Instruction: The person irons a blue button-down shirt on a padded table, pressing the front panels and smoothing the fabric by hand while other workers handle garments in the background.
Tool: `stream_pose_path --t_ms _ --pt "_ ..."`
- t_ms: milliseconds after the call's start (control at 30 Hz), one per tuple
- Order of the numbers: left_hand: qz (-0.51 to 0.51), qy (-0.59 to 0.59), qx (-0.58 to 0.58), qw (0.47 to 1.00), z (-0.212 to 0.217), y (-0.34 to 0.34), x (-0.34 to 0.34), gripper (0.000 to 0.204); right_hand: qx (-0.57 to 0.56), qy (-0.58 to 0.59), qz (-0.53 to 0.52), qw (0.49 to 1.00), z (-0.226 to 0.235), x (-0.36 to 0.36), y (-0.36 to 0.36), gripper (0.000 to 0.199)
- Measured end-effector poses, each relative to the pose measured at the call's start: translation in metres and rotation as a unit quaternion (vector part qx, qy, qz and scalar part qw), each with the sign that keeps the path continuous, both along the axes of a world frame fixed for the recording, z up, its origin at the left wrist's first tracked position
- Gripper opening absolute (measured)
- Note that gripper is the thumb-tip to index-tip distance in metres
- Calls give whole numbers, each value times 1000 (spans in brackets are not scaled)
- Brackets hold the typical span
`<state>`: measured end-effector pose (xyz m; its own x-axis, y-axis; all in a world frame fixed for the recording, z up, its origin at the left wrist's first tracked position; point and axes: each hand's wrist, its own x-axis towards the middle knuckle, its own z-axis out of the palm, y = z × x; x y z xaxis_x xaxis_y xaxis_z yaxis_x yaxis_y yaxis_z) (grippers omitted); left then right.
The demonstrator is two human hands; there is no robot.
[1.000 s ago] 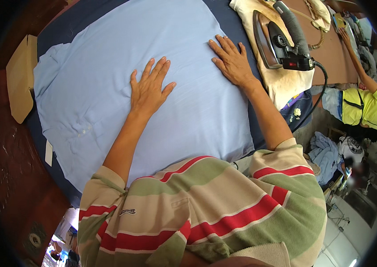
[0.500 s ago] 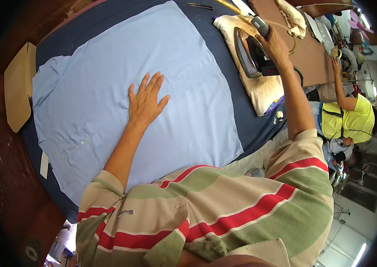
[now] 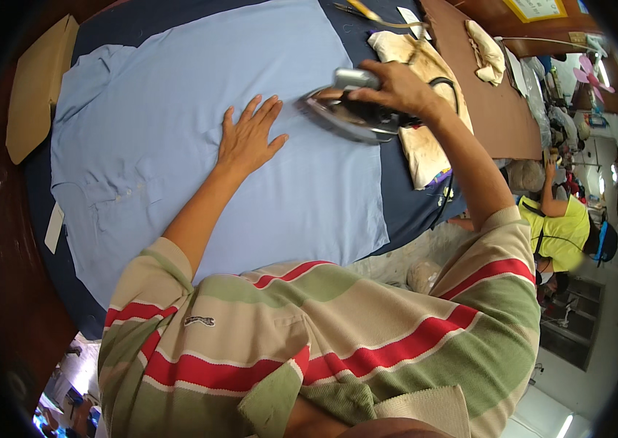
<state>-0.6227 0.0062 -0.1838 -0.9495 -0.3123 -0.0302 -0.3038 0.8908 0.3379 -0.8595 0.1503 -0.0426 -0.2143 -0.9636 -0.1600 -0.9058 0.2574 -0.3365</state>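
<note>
A light blue shirt [image 3: 178, 109] lies spread across a counter [image 3: 407, 219] covered in dark blue cloth, its short row of buttons toward the shirt's left end. It is likely laid out wide so that its large panel faces up within reach of both hands. The left hand [image 3: 249, 139] rests palm down near the middle of the shirt, fingers extended and slightly spread, thumb held out to the side; this probably steadies the fabric so that it does not slide or bunch. The right hand [image 3: 400, 87] is over the shirt's right edge, its fingers wrapped around the handle of an iron [image 3: 349, 117], though some fingertips are hidden. The iron's outline is smeared, so I cannot tell whether its plate touches the shirt. Its tip points toward the left hand, near but apart, which seems to call for care with the heat. Just right of the shirt is a stained, cream cloth pad [image 3: 426, 157], perhaps kept so close as a rest for the iron. Left of the shirt stands a piece of cardboard [image 3: 39, 87], and a white card [image 3: 54, 228] lies beside the shirt's lower left edge.
</note>
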Motion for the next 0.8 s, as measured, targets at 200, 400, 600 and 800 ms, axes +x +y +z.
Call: stream_pose_path --t_ms 200,400,600,800 --pt "6 17 10 1000 3 0 0 64 96 68 62 991 -9 34 -24 54" --pt "17 25 9 1000 13 -8 6 55 66 70 92 991 -15 26 -19 49" --pt "1 -34 -32 999 13 -30 42 47 46 73 96 992 -20 26 -19 47" --pt "2 -27 -46 999 2 -33 50 51 60 65 145 985 -18 34 -23 45"
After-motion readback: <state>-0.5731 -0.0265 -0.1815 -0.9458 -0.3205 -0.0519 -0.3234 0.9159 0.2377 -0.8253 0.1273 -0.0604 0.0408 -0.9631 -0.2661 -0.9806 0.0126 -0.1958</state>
